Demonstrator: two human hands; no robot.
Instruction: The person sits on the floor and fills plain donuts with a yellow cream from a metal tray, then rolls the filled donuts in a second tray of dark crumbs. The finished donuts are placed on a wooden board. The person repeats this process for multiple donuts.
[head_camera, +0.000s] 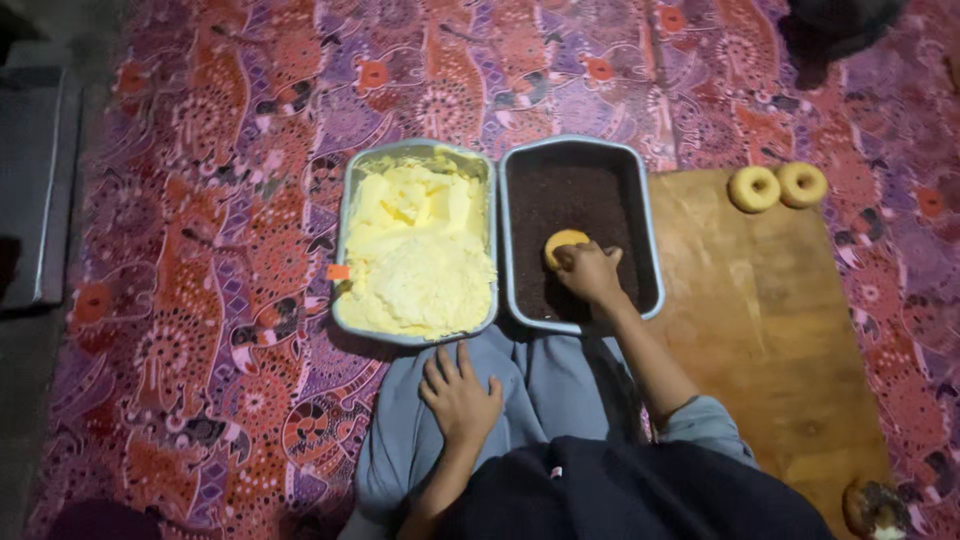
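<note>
The right hand (590, 272) presses a doughnut (562, 245) down into the dark sprinkles of the right tin (650, 240), fingers curled over its near edge and closed on it, so the top seems to be picking up a coating. Just left of that tin, touching it, sits a second tin (345, 230) heaped with pale yellow cream. The left hand (460, 395) lies flat and open on the person's knee, below the cream tin, holding nothing. Right of the sprinkle tin a wooden board (770, 320) carries two plain doughnuts (777, 187) at its far edge, apparently waiting. A dark coated one (872, 508) sits at the board's near corner.
</note>
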